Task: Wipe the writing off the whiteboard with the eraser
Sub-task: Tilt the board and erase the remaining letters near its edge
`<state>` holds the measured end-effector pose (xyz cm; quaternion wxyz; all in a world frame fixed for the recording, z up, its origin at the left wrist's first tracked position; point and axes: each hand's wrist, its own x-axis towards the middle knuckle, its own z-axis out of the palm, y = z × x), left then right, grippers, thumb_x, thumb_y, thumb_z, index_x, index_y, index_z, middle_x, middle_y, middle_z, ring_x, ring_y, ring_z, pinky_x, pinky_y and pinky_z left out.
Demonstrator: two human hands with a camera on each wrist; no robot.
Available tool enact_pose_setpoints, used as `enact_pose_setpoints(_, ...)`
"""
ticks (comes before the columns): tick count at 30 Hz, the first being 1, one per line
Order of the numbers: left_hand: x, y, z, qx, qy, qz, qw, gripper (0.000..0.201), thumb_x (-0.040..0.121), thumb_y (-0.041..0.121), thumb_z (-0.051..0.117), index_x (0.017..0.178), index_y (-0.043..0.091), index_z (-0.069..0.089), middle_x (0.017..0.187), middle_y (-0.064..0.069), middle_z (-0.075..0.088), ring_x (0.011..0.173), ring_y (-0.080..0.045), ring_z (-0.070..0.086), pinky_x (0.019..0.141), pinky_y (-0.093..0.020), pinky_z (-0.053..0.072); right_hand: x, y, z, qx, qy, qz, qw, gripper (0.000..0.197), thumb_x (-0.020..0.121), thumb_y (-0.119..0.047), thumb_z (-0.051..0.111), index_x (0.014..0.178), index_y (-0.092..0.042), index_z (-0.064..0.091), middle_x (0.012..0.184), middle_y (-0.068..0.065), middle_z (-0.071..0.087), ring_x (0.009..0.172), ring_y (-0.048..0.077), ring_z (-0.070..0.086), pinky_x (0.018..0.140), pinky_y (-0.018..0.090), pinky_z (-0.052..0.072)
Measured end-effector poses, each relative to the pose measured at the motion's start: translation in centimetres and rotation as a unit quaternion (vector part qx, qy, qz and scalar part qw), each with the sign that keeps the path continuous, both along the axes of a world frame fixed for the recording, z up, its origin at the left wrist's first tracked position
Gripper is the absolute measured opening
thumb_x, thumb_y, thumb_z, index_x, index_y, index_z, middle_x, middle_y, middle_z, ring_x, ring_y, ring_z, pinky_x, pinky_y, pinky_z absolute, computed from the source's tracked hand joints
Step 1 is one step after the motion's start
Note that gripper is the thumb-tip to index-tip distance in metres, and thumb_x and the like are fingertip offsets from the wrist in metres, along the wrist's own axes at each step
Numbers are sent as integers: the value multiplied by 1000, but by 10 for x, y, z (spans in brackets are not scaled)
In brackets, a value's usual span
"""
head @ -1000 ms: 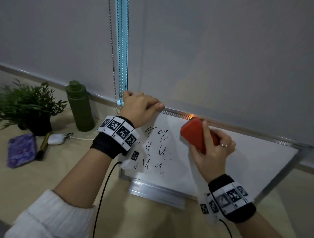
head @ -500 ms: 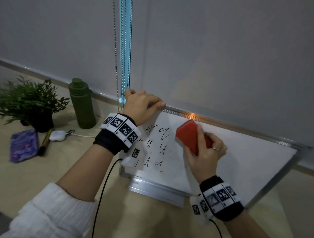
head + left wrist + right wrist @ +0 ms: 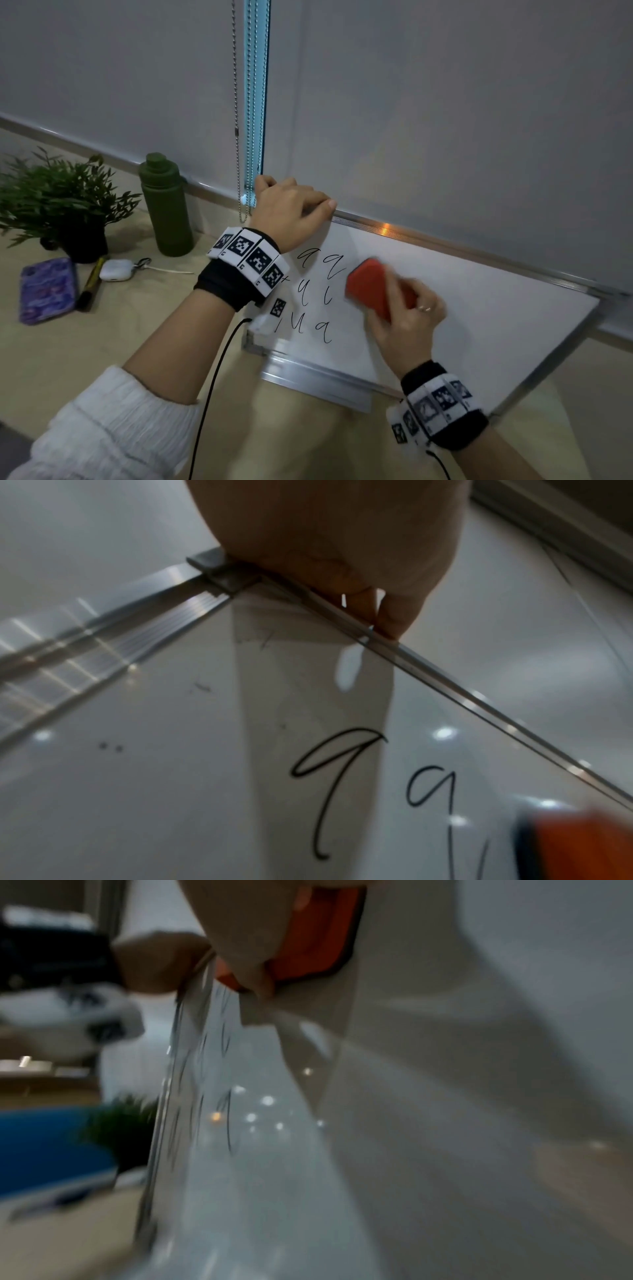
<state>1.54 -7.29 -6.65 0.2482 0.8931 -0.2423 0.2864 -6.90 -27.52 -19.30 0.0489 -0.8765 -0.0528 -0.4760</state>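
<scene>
Leaning on the worktop (image 3: 102, 346), the whiteboard (image 3: 496, 318) is white with a silver frame. Right hand (image 3: 402, 322) has fingers wrapped round the red eraser (image 3: 371, 291), pressed flat on the board just right of the writing (image 3: 317, 294), loopy black marks like "99", "4", "ua". Left hand (image 3: 291, 212) curls over the top-left frame edge

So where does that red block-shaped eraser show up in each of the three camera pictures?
Head: the red block-shaped eraser is at centre, in the right hand, just right of the black writing.
Left wrist: an orange-red blur in the bottom right corner.
Right wrist: at top centre, behind the fingers.
Shared landmark: the whiteboard's aluminium frame.
</scene>
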Motion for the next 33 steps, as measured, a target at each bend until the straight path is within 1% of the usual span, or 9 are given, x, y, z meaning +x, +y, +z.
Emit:
enact_pose_setpoints(2, 1, 0, 0, -5, 0, -1, 1000, 52, 79, 53, 21, 80, 28, 66, 67, 8, 63, 70, -15, 42, 63, -28, 5, -9, 1, -28, -141, 60, 47, 987, 82, 61, -30, 59, 136, -30, 26, 104, 7, 42, 88, 26, 40, 79, 34, 28)
enact_pose_setpoints(5, 2, 0, -1, -14, -5, -4, 1000, 51, 79, 53, 22, 80, 27, 66, 67, 8, 64, 70, -16, 43, 63, -28, 5, -15, -5, -43, -287, 109, 98, 947, 78, 55, -26, 65, 129, -31, 40, 102, 3, 41, 86, 23, 40, 79, 35, 30)
enact_pose_setpoints(8, 1, 0, -1, -16, -7, -2, 1000, 49, 81, 52, 25, 81, 26, 67, 65, 9, 61, 69, -16, 42, 64, -28, 6, -9, -4, -21, -201, 66, 76, 974, 64, 61, -30, 51, 125, -31, 44, 104, 3, 40, 86, 24, 39, 79, 35, 29)
enact_pose_setpoints(13, 0, 0, -1, -19, -4, -2, 1000, 42, 83, 47, 30, 81, 27, 67, 63, 13, 53, 70, -14, 42, 64, -28, 5, -3, 1, -12, -46, 26, 1, 999, 59, 67, -35, 51, 125, -26, 45, 107, 8, 40, 94, 26, 40, 82, 35, 27)
enact_pose_setpoints(20, 0, 1, -1, -15, -7, 3, 1000, 48, 81, 51, 25, 80, 27, 66, 63, 13, 51, 69, -15, 41, 64, -27, 5, -12, 3, -44, -280, 69, 103, 952, 65, 61, -23, 53, 124, -30, 43, 102, 5, 41, 85, 24, 39, 79, 35, 31)
enact_pose_setpoints(27, -1, 0, 0, -8, 10, 13, 1000, 39, 84, 45, 33, 82, 27, 67, 62, 14, 50, 70, -15, 41, 64, -29, 5, 3, 2, 7, -6, -10, -10, 1000, 61, 69, -36, 52, 128, -23, 43, 107, 9, 38, 95, 27, 37, 82, 35, 27)
enact_pose_setpoints(29, 0, -1, 1, -11, 10, 13, 1000, 39, 84, 45, 33, 82, 27, 67, 63, 13, 51, 71, -15, 41, 64, -29, 5, -4, 7, -19, -98, 24, 19, 995, 67, 65, -31, 54, 130, -26, 40, 104, 8, 38, 90, 25, 37, 80, 35, 28)
enact_pose_setpoints(31, 1, -1, 1, -12, 14, 12, 1000, 40, 84, 45, 32, 82, 26, 67, 64, 13, 52, 71, -16, 41, 64, -29, 6, -12, 6, -55, -259, 79, 91, 958, 65, 66, -31, 61, 128, -29, 42, 100, 5, 40, 85, 25, 39, 78, 36, 31)
enact_pose_setpoints(33, 2, -1, 1, -8, 11, 13, 1000, 41, 84, 46, 31, 82, 26, 67, 64, 13, 52, 71, -16, 42, 64, -28, 5, -14, 0, -62, -302, 93, 121, 941, 58, 68, -36, 66, 122, -31, 47, 99, 3, 41, 83, 23, 41, 77, 34, 32)
